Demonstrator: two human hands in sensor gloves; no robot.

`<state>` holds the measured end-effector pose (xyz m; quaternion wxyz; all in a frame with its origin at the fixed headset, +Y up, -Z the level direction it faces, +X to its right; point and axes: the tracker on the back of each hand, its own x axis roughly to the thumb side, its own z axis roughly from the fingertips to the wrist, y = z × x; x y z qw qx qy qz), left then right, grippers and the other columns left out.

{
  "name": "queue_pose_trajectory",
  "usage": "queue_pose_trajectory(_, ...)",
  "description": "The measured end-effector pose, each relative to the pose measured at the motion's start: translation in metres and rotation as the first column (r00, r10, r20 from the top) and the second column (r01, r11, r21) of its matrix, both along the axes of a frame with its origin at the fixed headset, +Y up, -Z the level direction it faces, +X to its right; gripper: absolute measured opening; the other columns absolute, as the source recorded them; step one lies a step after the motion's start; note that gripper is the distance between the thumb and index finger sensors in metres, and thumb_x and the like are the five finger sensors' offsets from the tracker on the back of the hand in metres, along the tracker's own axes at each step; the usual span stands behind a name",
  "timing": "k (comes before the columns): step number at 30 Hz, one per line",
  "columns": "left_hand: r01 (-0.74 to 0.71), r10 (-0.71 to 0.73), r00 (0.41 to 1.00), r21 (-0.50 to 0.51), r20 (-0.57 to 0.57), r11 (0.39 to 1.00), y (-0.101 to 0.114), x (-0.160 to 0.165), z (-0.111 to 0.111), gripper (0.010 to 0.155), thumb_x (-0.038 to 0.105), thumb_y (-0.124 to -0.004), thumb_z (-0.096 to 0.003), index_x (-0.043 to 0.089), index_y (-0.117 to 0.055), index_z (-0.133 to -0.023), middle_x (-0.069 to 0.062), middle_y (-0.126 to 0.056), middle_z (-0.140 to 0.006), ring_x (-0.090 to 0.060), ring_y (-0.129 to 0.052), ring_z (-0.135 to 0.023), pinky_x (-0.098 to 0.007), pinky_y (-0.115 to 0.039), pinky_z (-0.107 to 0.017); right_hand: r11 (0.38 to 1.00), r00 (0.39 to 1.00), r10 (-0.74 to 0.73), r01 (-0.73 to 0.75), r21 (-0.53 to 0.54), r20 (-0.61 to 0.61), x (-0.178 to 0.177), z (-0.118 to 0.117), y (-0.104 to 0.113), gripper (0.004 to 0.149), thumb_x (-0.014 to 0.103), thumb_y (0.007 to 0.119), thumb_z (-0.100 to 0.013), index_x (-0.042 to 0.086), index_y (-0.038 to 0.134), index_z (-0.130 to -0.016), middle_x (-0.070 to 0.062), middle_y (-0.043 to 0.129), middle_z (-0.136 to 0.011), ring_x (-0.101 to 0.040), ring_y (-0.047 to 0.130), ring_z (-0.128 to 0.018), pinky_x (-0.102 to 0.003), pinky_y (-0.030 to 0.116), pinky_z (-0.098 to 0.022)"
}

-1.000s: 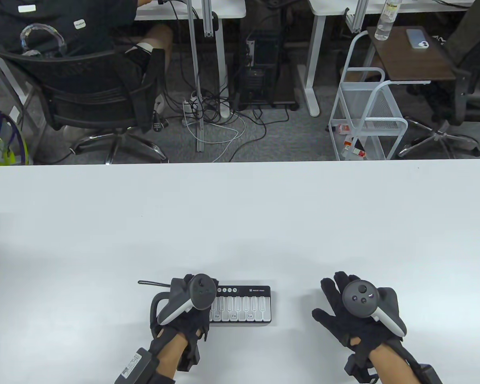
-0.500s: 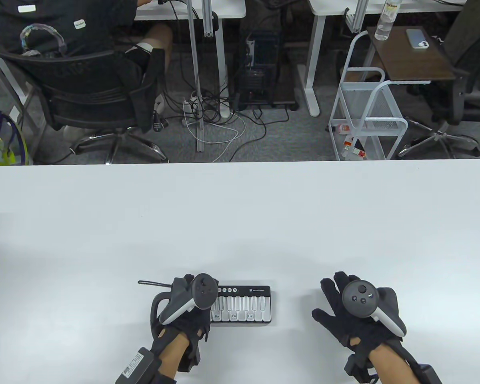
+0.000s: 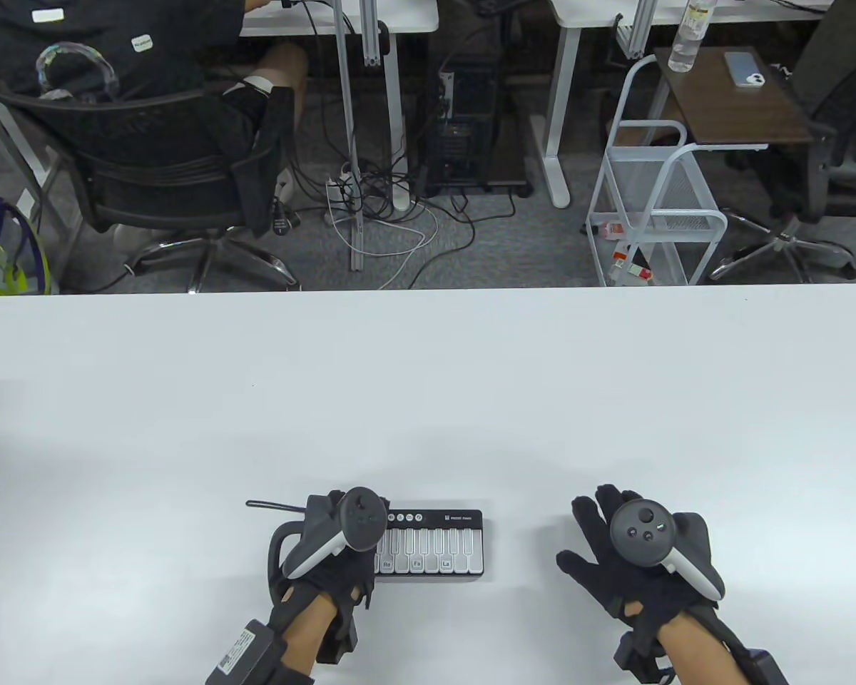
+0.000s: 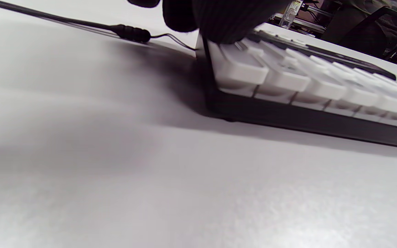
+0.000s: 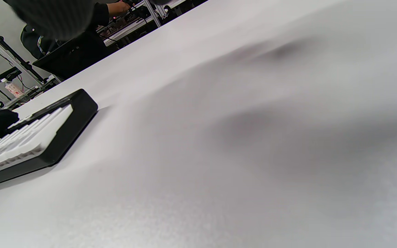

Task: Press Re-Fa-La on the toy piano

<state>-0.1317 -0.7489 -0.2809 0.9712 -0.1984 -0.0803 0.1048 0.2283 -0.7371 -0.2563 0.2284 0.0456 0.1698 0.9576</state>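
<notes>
The toy piano (image 3: 431,546) is covered at its left end by the left hand (image 3: 328,553), whose fingers' closure cannot be told. The Re key (image 3: 386,564) may be missed, a neighbouring key being struck, because the keys are narrow. The right hand (image 3: 638,553) is rested flat, fingers spread, on the surface (image 3: 428,399), well apart.

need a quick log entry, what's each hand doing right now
Left hand: fingers on the left end of the piano, holding nothing.
Right hand: open, flat on the table.

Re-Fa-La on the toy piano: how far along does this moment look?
Nothing shows as done. The left hand sits at the piano's left end, fingers over the first keys; contact is unclear. Re, Fa and La lie uncovered. The right hand rests on the table.
</notes>
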Motion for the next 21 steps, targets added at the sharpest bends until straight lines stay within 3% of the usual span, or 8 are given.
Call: queue_pose_trajectory(21, -0.009, 0.009, 1.000, -0.012, -0.009, 1.000, -0.0001, -0.0016, 0.0002, 0.061, 0.028, -0.068, -0.0508, 0.029, -0.040, -0.105, -0.005, -0.044, -0.114, -0.040, -0.037, -0.108, -0.061, -0.032, -0.075, 1.000, 1.000, 0.002, -0.002, -0.009, 0.000, -0.0005, -0.0003, 0.0004, 0.082, 0.058, 0.068, -0.041, 0.023, 0.033, -0.106, -0.012, 0.011, -0.113, -0.048, 0.006, -0.104, -0.070, 0.017, -0.070)
